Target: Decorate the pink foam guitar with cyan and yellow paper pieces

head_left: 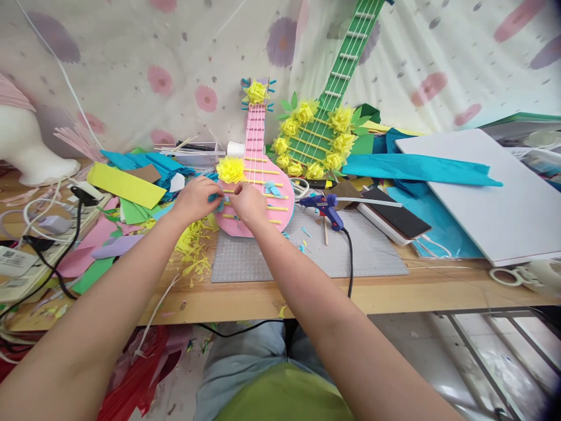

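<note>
A pink paper pipa-shaped instrument (280,193) leans at the middle of the table, with yellow bars and white strings. A yellow paper flower (230,169) sits on the upper left of its body, another on its head. My left hand (198,197) is closed at the body's left edge, with a blue paper piece (215,202) at its fingertips. Just right of it, my right hand (249,203) is closed with the fingertips pinched against the body, below the flower; what they pinch is hidden. Blue paper shapes (272,189) lie on the body to the right.
A purple glue gun (323,207) with its cord lies on the grey cutting mat (368,254). Behind stands a green instrument (326,102) with yellow flowers. Paper scraps (127,186) and a power strip (70,251) crowd the left; a power bank (390,219) and white board (491,193) lie right.
</note>
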Tool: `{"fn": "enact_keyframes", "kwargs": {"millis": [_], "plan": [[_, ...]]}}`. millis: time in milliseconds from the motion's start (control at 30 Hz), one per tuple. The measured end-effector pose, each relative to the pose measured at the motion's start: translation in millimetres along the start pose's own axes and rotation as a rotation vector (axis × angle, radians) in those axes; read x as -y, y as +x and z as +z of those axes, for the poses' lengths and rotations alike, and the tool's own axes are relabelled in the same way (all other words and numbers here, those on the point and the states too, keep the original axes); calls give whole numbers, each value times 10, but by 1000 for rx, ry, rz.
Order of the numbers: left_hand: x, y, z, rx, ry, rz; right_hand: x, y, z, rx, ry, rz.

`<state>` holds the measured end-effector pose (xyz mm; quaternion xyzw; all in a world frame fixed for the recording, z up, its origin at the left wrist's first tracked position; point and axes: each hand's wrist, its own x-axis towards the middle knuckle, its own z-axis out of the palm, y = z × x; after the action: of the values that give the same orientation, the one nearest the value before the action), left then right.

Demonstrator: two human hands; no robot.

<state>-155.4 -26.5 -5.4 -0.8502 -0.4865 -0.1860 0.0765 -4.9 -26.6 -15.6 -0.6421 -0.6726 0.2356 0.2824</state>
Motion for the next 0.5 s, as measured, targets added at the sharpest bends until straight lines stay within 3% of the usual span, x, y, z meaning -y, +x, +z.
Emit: {"fn": "enact_keyframes", "kwargs": {"millis": [500], "plan": [[71,-15,38,-7,11,9,58,30,28,23,33,22]]}}
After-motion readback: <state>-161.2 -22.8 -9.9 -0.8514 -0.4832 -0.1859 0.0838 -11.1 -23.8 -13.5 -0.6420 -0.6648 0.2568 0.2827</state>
